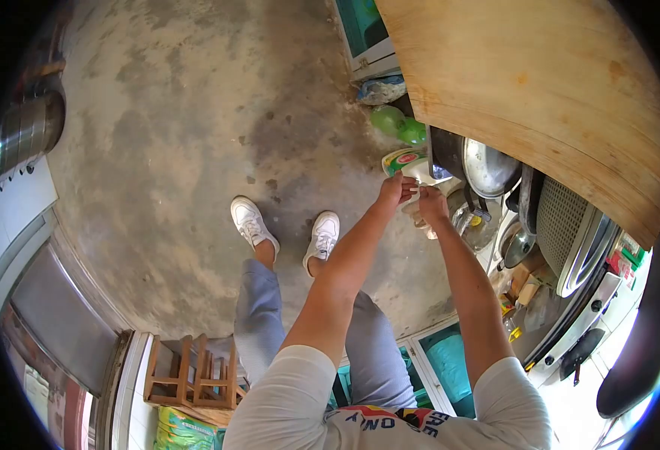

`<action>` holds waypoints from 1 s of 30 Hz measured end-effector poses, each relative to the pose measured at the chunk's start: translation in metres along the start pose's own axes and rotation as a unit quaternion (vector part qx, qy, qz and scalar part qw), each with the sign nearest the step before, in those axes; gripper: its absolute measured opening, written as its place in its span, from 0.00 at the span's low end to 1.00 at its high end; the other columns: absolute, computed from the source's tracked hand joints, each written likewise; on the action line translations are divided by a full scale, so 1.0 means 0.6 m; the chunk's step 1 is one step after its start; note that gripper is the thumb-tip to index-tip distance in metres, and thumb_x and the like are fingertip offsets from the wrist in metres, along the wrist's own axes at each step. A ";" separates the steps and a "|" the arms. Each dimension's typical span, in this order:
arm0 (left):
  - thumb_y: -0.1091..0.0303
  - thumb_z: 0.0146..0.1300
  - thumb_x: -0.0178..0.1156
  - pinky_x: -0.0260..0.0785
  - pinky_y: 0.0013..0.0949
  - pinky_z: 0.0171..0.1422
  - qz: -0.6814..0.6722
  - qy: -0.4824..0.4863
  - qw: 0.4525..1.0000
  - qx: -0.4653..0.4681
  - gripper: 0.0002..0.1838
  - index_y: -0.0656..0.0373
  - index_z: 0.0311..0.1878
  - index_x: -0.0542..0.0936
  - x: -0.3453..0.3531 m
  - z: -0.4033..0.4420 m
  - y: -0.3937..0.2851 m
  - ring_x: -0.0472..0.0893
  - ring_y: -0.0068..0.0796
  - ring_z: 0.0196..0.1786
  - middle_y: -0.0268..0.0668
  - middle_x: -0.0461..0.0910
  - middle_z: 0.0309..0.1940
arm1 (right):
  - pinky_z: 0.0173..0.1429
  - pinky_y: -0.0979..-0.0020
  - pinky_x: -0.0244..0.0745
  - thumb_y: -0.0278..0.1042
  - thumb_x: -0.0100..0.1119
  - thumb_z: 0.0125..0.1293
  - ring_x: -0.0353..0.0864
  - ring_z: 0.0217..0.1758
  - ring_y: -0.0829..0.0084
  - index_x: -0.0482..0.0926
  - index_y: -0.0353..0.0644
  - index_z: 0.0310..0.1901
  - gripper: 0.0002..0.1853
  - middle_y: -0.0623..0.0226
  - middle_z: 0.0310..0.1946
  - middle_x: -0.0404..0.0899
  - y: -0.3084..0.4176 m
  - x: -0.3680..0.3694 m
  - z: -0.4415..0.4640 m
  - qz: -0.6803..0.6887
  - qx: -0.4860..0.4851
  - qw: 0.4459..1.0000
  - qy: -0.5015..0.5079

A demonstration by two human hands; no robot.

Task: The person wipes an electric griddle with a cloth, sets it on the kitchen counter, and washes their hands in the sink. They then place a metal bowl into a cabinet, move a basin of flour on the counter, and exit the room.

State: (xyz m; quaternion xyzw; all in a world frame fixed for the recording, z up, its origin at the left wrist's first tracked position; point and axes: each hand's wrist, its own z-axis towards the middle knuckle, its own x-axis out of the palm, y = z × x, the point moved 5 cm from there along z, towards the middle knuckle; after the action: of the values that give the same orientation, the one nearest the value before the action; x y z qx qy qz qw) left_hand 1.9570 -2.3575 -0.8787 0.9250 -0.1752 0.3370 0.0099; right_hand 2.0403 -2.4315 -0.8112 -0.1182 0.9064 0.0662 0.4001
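Observation:
My left hand (396, 189) and my right hand (432, 202) are close together, low in front of the shelf under the wooden board. The fingers of both are drawn together near a small pale piece between them. What that piece is, I cannot make out. A pale, crumpled, see-through item (421, 223) shows just below the hands; whether it is joined to the piece is unclear. Right beyond my fingertips lies a white package with a red and green label (405, 160). A dark-handled metal pan (487, 169) sits to the right of my hands.
A thick wooden board (532, 67) overhangs the shelf. Green round items (399, 124) lie past the package. A perforated basket (562, 221) and a lidded pan (516, 247) stand at right. A wooden stool (195, 375) is at lower left, a large metal pot (30, 135) far left.

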 end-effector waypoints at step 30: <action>0.46 0.71 0.38 0.51 0.45 0.74 -0.193 0.197 0.917 0.288 0.33 0.68 0.63 0.65 0.116 -0.927 -0.510 0.63 0.44 0.68 0.52 0.66 0.63 | 0.51 0.76 0.69 0.31 0.57 0.63 0.74 0.46 0.80 0.75 0.38 0.50 0.14 0.71 0.43 0.77 0.589 -0.520 -0.565 0.698 -0.195 0.689 0.002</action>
State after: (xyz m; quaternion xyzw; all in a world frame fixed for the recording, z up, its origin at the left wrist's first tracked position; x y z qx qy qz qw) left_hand 1.7628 -2.0168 -0.3745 0.8185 0.1163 0.5400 -0.1576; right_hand 1.9087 -2.1134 -0.3437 0.4736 0.6948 0.5011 0.2044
